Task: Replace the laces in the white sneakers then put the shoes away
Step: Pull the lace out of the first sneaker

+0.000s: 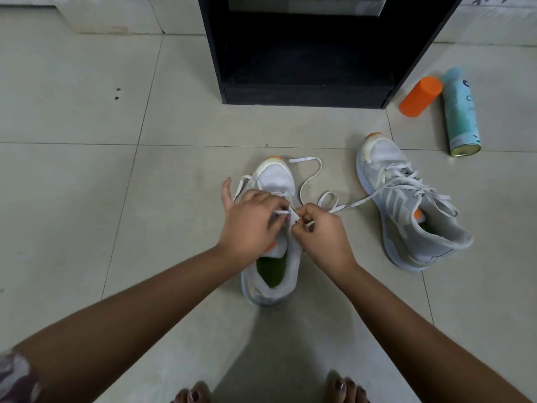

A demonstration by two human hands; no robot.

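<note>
A white sneaker (276, 181) with an orange toe tip and green insole stands on the floor in front of me, toe pointing away. My left hand (252, 225) rests over its eyelet area, fingers curled on the lace there. My right hand (322, 231) pinches the white lace (308, 175) beside the tongue. The lace loops loosely across the floor past the toe and to the right. The second white sneaker (406, 205), laced, lies tilted on its side to the right.
A black open shelf unit (308, 91) stands straight ahead on the tiled floor (87, 199). An orange bottle (421, 96) and a light blue spray can (460, 112) lie at the right. My bare toes (343, 388) show at the bottom edge.
</note>
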